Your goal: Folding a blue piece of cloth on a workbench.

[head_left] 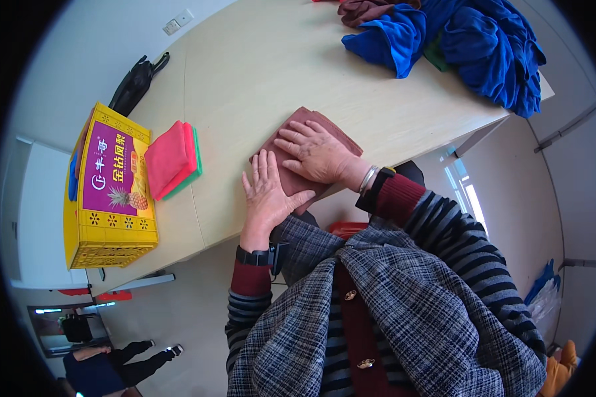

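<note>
Both hands press palm-down, gripping nothing: the left hand (269, 198) lies along the left side of the folded brown cloth (294, 178), thumb out to the side, while the right hand (321, 155) spreads its fingers across the top. The cloth rests on the table (245, 86) at its near edge. If the palms push unevenly, the layers could skew or wrinkle; a pull toward the body could drag the near corner off the table. Whether that corner already overhangs is hard to tell behind the left thumb. To the left, folded red cloths (169, 159) and a green cloth (197, 155) lean close beside a yellow crate (112, 238); a knock could topple them. The crate holds something blue, mostly hidden by its wall. At far right, a blue cloth heap (490, 56) droops past the table edge and might slide down under its own weight.
</note>
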A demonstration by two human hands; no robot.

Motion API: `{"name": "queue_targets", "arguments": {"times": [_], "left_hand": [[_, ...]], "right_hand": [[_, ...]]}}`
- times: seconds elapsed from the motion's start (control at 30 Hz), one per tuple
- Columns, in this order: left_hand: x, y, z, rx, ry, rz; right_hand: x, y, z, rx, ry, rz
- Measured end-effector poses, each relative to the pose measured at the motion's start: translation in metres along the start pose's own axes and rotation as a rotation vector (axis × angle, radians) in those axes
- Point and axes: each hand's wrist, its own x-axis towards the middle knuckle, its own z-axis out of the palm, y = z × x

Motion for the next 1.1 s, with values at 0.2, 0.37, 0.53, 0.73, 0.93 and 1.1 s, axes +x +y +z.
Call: {"name": "queue_targets", "arguments": {"times": [0.2, 0.37, 0.53, 0.73, 0.93, 1.1], "left_hand": [[-0.001, 0.0, 0.002, 0.008, -0.002, -0.002], [-0.004, 0.0, 0.005, 0.009, 0.012, 0.003], [-0.006, -0.001, 0.003, 0.018, 0.029, -0.031], [-0.019, -0.004, -0.001, -0.016, 0.087, -0.022], [-0.021, -0.008, 0.013, -0.007, 0.108, 0.034], [-0.024, -0.007, 0.009, -0.038, 0.072, 0.006]], "right_hand": [[-0.001, 0.025, -0.003, 0.014, 0.032, 0.119], [-0.008, 0.035, -0.009, 0.02, 0.039, 0.234], [-0.011, 0.038, -0.016, 0.043, 0.034, 0.299], [-0.024, 0.017, -0.024, -0.205, 0.144, 0.245], [-0.019, -0.013, -0.017, -0.047, 0.105, 0.031], [-0.025, -0.012, -0.014, -0.08, -0.006, 0.102]]}}
